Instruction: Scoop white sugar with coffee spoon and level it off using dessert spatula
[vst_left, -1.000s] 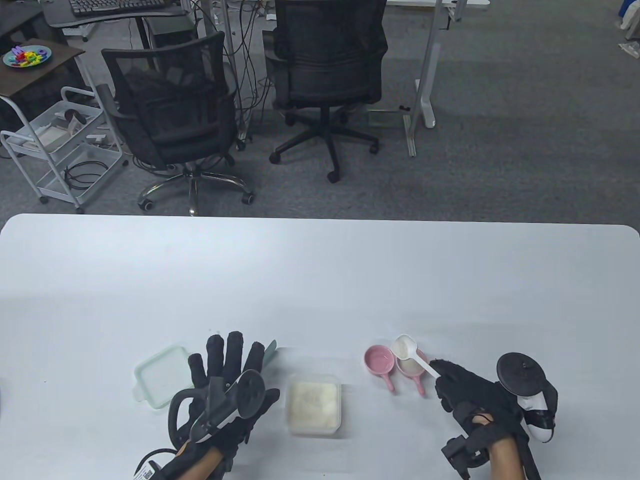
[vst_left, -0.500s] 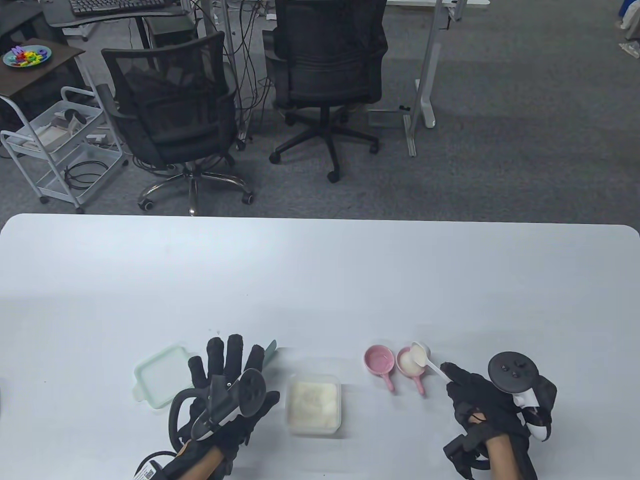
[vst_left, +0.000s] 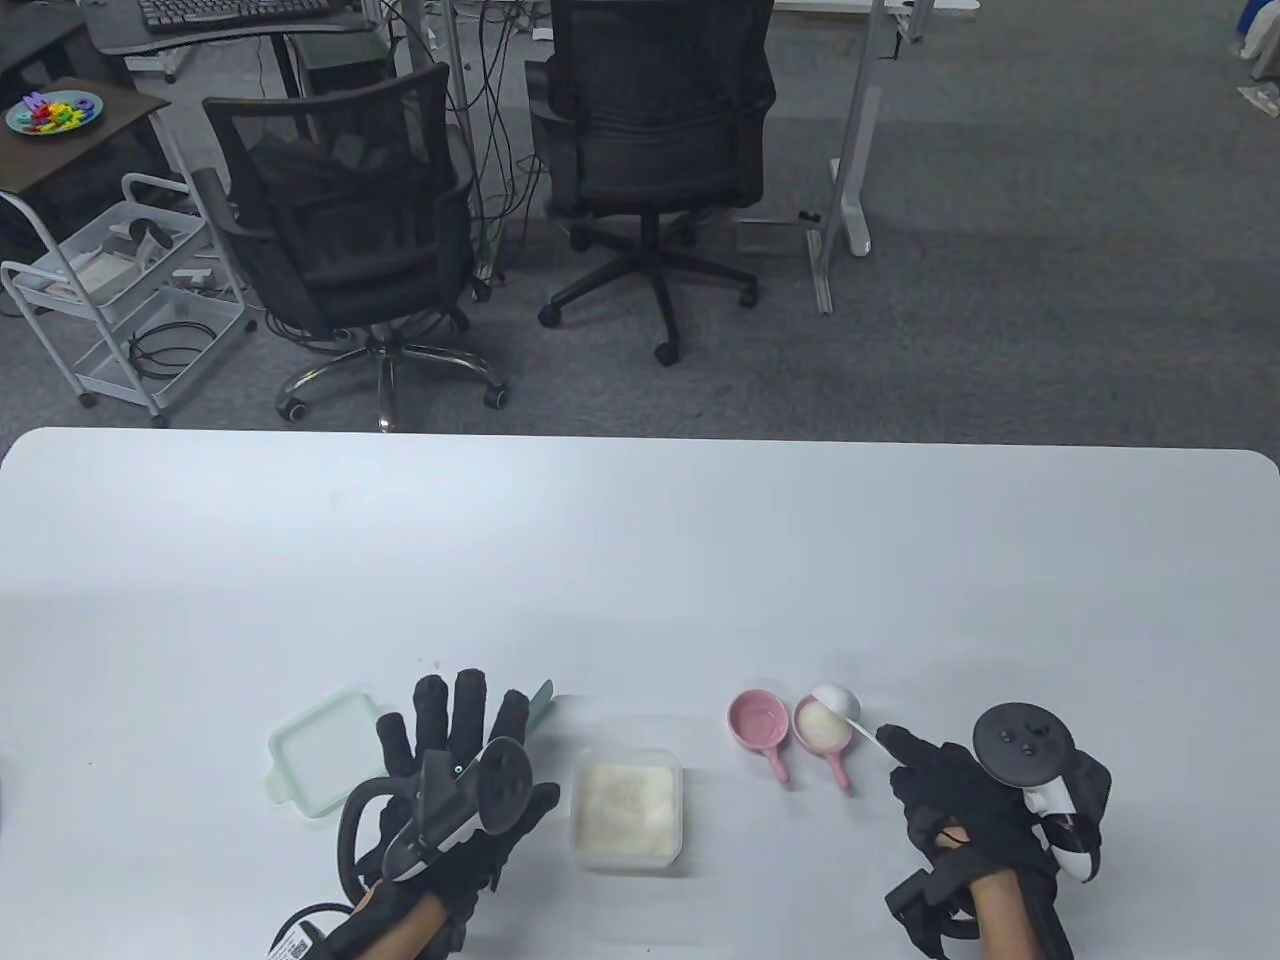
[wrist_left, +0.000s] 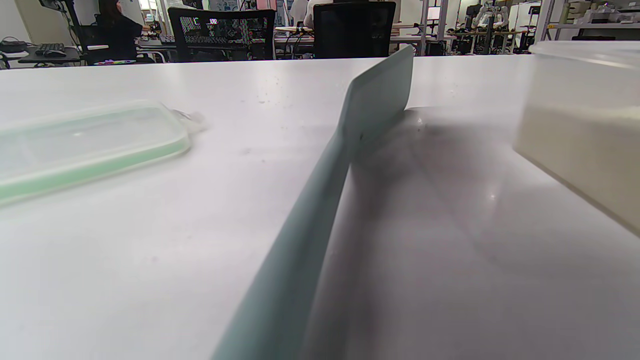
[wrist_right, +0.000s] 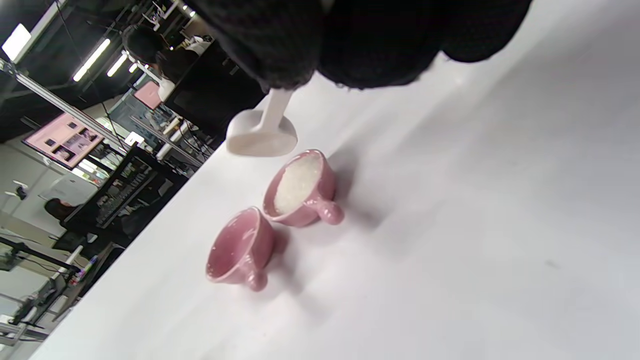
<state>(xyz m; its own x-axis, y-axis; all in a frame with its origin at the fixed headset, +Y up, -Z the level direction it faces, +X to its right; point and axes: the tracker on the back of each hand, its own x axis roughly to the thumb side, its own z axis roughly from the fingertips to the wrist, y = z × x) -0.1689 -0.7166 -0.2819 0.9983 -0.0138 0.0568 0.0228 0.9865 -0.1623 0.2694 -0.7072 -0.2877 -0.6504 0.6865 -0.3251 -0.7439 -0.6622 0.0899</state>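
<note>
My right hand (vst_left: 950, 790) pinches the handle of a white coffee spoon (vst_left: 838, 703), whose bowl is turned over just above the right pink cup (vst_left: 822, 728); that cup (wrist_right: 299, 186) is heaped with white sugar. The left pink cup (vst_left: 757, 722) beside it looks empty. A clear tub of white sugar (vst_left: 627, 808) stands between my hands. My left hand (vst_left: 455, 760) lies flat with fingers spread over the pale green dessert spatula (vst_left: 541, 703). In the left wrist view the spatula (wrist_left: 345, 150) lies on the table.
The tub's green-rimmed lid (vst_left: 322, 748) lies on the white table (vst_left: 640, 560) left of my left hand. Office chairs (vst_left: 345, 230) stand beyond the table's far edge.
My right hand rolled the spoon over above the right pink cup, tipping its sugar in; the cup now looks fuller. My left hand has stayed still on the spatula.
</note>
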